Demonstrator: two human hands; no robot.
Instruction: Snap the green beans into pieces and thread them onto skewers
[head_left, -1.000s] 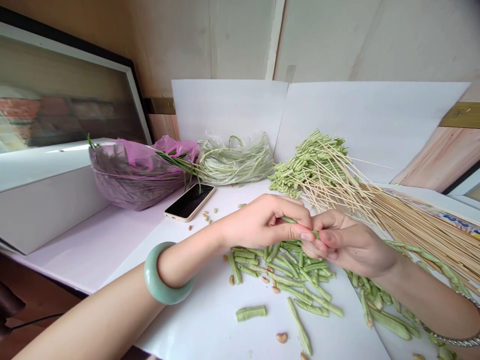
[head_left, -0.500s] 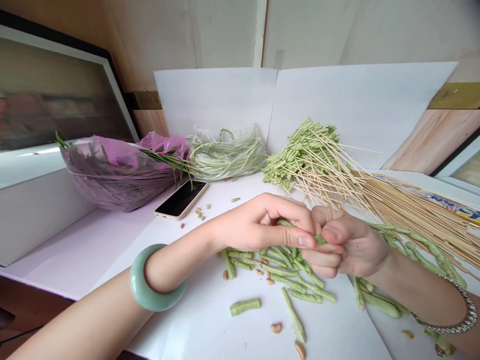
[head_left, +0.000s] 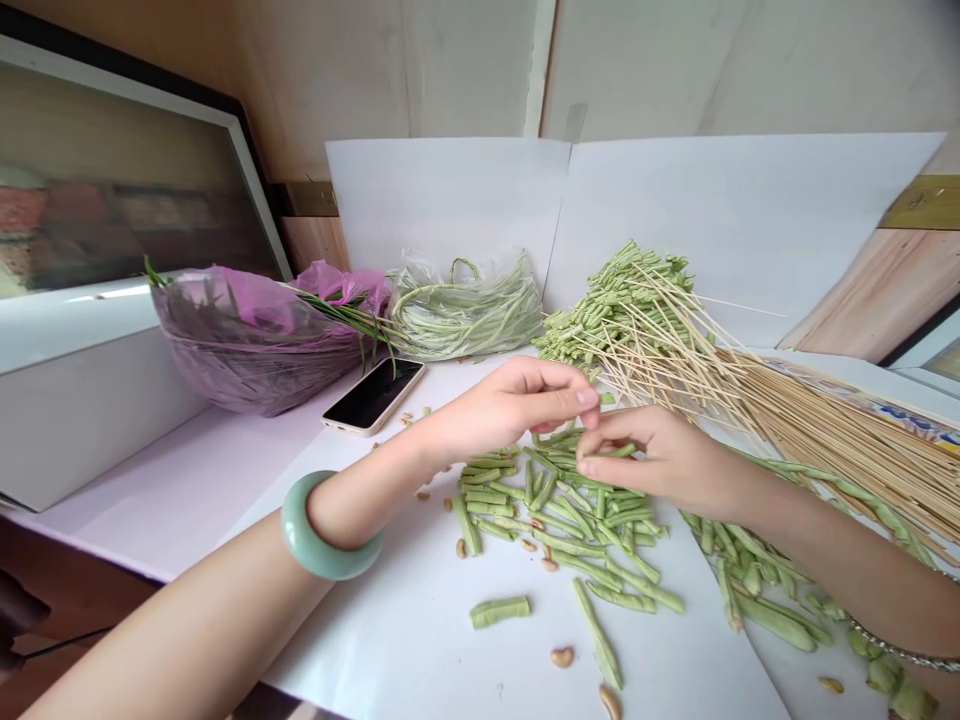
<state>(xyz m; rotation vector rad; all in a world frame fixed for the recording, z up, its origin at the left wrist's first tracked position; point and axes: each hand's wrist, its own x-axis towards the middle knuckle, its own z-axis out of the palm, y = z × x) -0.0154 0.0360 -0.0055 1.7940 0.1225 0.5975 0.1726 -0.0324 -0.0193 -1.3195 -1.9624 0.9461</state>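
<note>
Left hand [head_left: 517,410]: held closed, pinched shut at the tips, nothing visible in it; jade bangle [head_left: 319,530] is worn on the wrist.
Right hand [head_left: 660,455]: long bean piece [head_left: 619,452] is pinched at the fingertips.
Bean piece: long axis is held near level, 3-to-9 o'clock, free end toward the left hand at 9 o'clock; right hand is nearer.
Cut beans [head_left: 562,515]: are piled at 6 o'clock on white paper [head_left: 390,640].
Skewered beans [head_left: 615,310]: are stacked at 12 o'clock.
Bamboo skewers [head_left: 825,430]: are fanned at 2 o'clock.
Phone [head_left: 373,396]: is laid at 10 o'clock on the counter [head_left: 150,480].
</note>
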